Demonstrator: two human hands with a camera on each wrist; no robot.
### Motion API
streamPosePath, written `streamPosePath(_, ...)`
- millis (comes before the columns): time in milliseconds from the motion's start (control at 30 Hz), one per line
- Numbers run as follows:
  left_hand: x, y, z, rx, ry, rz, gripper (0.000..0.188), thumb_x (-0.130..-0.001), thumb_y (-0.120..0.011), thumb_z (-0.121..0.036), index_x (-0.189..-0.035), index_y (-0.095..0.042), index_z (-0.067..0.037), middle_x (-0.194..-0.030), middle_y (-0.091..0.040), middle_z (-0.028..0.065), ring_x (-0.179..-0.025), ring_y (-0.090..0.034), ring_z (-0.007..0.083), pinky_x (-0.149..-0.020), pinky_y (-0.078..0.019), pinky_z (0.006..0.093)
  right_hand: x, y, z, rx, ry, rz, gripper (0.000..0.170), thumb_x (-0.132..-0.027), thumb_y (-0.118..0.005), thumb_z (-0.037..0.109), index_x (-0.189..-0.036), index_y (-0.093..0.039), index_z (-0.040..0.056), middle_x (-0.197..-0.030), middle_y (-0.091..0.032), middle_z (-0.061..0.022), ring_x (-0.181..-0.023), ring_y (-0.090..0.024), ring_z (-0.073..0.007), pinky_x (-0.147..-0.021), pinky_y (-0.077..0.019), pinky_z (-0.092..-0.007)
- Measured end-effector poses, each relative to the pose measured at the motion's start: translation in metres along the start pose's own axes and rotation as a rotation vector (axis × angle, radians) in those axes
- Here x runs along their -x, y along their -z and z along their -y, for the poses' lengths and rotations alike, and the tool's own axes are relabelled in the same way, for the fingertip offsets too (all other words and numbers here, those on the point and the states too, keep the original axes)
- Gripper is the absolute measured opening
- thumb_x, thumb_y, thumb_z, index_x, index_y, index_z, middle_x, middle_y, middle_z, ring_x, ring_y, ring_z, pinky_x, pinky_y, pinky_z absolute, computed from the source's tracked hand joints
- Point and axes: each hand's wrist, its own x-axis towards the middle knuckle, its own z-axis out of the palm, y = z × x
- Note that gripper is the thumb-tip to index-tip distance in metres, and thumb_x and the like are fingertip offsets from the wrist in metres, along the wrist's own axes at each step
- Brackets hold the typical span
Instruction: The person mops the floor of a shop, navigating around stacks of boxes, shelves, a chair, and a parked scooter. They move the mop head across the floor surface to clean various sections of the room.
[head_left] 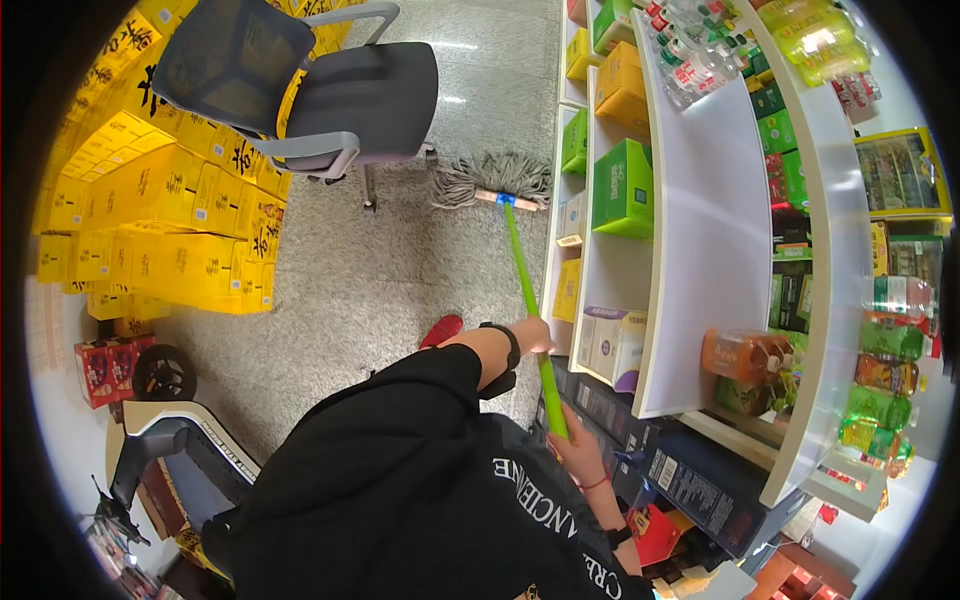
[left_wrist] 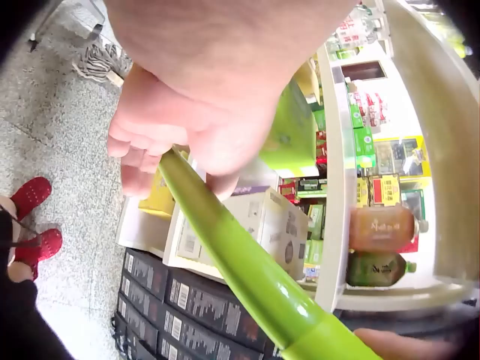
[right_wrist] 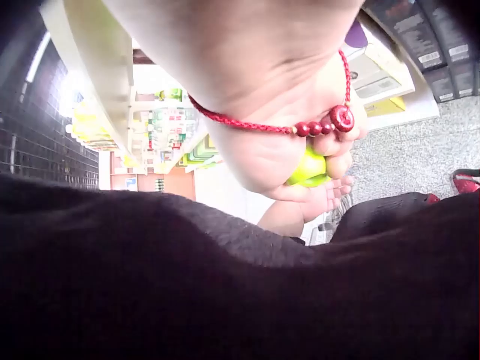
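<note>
A mop with a green handle [head_left: 525, 268] slants from the person down to its grey string head [head_left: 492, 181], spread on the floor near the shelf. My left hand [head_left: 535, 336], below a dark wristband, grips the handle partway along; its fingers wrap round the tube [left_wrist: 225, 232] in the left wrist view. Closer to the body, my right hand [head_left: 580, 450] holds the handle's upper end. In the right wrist view a red beaded bracelet [right_wrist: 304, 129] circles that wrist, and the green end [right_wrist: 309, 166] shows between the fingers.
White shelves [head_left: 700, 200] with boxes and bottles line the right side, dark cartons [head_left: 690, 485] along their base. A wheeled office chair [head_left: 360, 100] stands beside the mop head. Yellow cartons [head_left: 190, 220] are stacked at left. Red shoes [left_wrist: 37, 244] are on the speckled floor [head_left: 350, 270].
</note>
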Motion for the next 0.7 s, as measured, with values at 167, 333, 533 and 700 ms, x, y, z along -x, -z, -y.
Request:
streamPosePath(167,-0.015,0.071,0.022,0.173,0.035,-0.105,0.044,-0.075,-0.061,-0.031,-0.099,-0.06,0.006,-0.089,-0.064,0.0205,-0.085,-0.062,0.0336,-0.073,-0.0498,0.0391,-0.096,-0.02,0.015,-0.279,0.013,-0.015,0.061,-0.079,-0.061,0.017,-0.134,-0.035,0.007,-0.071,-0.058,-0.0063,-0.054,-0.055,-0.0124,-0.051,-0.0451,-0.0258)
streamPosePath(333,-0.06,0.095,0.046,0.295,0.113,-0.307,0.066,-0.076,-0.063,-0.03,-0.119,-0.038,0.013,-0.092,-0.063,0.0232,-0.086,-0.062,0.0342,-0.072,-0.0503,0.0394,-0.156,-0.003,0.061,-0.216,-0.069,0.016,0.062,-0.079,-0.06,0.015,-0.134,-0.035,0.0089,-0.073,-0.057,-0.0063,-0.051,-0.053,-0.0133,-0.048,-0.0444,-0.0264)
streamPosePath(533,-0.027,0.105,0.027,0.267,0.132,-0.339,0.074,-0.075,-0.065,-0.029,-0.124,-0.029,0.014,-0.096,-0.062,0.0234,-0.089,-0.062,0.0342,-0.074,-0.0501,0.0389,-0.15,-0.006,0.043,-0.286,-0.083,0.001,0.063,-0.077,-0.061,0.012,-0.135,-0.036,0.0105,-0.075,-0.056,-0.0061,-0.054,-0.051,-0.0111,-0.05,-0.0431,-0.0248)
streamPosePath(700,-0.014,0.049,0.029,0.234,0.093,-0.266,0.097,-0.067,-0.072,-0.037,-0.127,-0.02,0.018,-0.1,-0.059,0.0275,-0.094,-0.06,0.0347,-0.078,-0.0495,0.036,-0.093,-0.01,0.002,-0.336,-0.063,0.054,0.066,-0.076,-0.062,0.009,-0.136,-0.035,0.0099,-0.08,-0.056,-0.0038,-0.059,-0.05,-0.0078,-0.052,-0.0417,-0.023)
